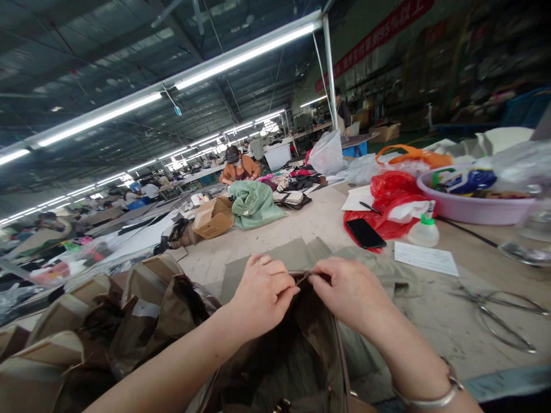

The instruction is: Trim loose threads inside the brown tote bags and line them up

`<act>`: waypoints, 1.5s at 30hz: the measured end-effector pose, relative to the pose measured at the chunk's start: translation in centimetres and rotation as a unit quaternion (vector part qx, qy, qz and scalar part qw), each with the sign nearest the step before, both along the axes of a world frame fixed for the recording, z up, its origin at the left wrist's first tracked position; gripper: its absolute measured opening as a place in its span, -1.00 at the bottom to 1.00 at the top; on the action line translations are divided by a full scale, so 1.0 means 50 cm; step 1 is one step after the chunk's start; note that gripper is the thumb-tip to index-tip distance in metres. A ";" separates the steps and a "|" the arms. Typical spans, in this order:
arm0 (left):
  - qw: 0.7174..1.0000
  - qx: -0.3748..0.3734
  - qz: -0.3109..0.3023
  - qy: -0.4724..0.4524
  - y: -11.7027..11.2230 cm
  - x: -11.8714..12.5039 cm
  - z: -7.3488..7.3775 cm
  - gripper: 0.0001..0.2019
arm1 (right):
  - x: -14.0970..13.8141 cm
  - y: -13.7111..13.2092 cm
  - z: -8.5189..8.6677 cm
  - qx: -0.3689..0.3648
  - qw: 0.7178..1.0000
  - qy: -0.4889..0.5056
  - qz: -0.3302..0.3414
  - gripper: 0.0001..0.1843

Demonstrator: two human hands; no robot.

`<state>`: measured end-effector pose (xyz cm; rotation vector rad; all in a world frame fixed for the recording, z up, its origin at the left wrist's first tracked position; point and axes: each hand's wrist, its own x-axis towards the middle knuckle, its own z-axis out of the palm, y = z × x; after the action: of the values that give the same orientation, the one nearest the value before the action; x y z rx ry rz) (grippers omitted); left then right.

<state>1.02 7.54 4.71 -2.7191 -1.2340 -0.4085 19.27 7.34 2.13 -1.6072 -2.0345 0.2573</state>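
Clock directions run from the pinched rim. Nearest, at 6 o'clock, a dark brown bag (279,355) gapes upward on the wearer's side of the table (318,221). The left hand (263,292) and right hand (350,292) each pinch its rim (303,276) between thumb and finger, close together, presumably to keep that short stretch taut and lined up; the detail between the fingertips is too small to tell. At 8 to 9 o'clock more bags (144,310) stand crowded together, perhaps to save room. Scissors (484,300) lie at 3 o'clock, seemingly placed for the right hand. Around 2 o'clock, a phone (365,233) rests on red plastic (394,189), with a bottle (424,234) and pink basin (477,212) beyond. Farther, at 11, green cloth (253,203) lies before a seated co-worker (241,168).
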 end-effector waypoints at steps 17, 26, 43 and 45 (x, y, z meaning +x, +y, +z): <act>0.994 -0.036 0.048 -0.091 0.035 -0.005 -0.008 -0.82 | -0.002 0.002 0.004 0.010 0.999 0.012 0.035 -0.74; 0.995 -0.013 0.077 -0.055 0.040 0.001 -0.009 -0.79 | -0.006 0.001 0.004 0.017 0.999 0.009 0.032 -0.75; 0.995 0.008 0.092 -0.041 0.033 0.007 -0.007 -0.80 | -0.007 -0.005 0.017 0.014 0.997 0.031 0.063 -0.79; 0.995 0.011 0.092 -0.040 0.032 0.007 -0.006 -0.82 | -0.009 -0.003 0.015 0.022 0.998 0.018 0.054 -0.77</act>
<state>1.38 9.11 4.42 -2.5646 -1.4748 -0.5084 18.82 7.20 2.91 -1.4586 -2.0876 0.2779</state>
